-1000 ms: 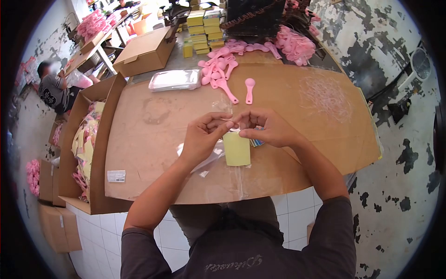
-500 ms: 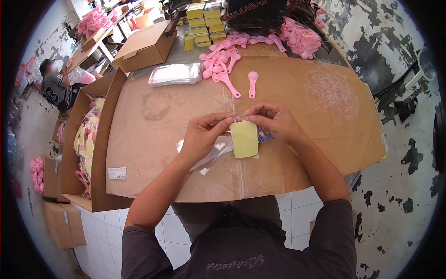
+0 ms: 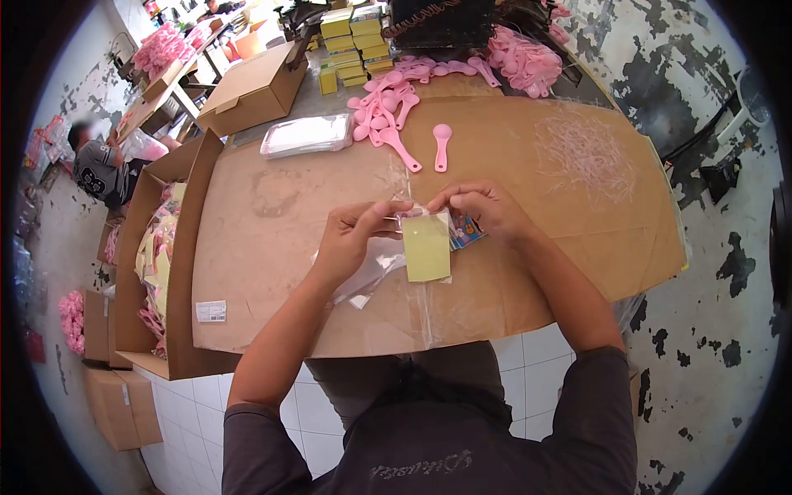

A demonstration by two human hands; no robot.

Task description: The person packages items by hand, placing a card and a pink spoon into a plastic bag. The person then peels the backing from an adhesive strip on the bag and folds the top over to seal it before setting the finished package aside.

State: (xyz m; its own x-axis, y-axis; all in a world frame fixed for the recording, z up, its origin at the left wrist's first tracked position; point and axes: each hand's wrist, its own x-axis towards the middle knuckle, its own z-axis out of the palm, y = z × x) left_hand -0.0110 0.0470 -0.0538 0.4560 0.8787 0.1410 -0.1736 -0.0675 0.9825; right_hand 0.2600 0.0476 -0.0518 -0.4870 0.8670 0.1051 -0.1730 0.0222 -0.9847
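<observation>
A pale yellow card [image 3: 427, 250] stands out in front of me above the cardboard-covered table, its top edge between my two hands. My left hand [image 3: 351, 237] is closed at its upper left corner, thumb and forefinger pinched; something clear and pinkish shows at the fingertips. Bent fingers of my right hand [image 3: 487, 213] meet at the upper right corner; whatever thin thing they grip is too small to make out. Behind the card, partly hidden, is a colourful printed card [image 3: 469, 232]. A clear plastic bag [image 3: 375, 266] lies under my left hand. One pink spoon [image 3: 442, 148] lies beyond the hands.
Further back are a pile of pink spoons [image 3: 386, 107], a stack of clear bags [image 3: 307, 135] and yellow card stacks [image 3: 351, 45]. Thin clear strands [image 3: 587, 157] lie at right. An open carton [image 3: 183, 272] stands left; another person [image 3: 101, 165] sits beyond it.
My right fingers have shifted, the forefinger now stretching over the card's top edge. The yellow card has moved slightly left, and the whole view has shifted a little.
</observation>
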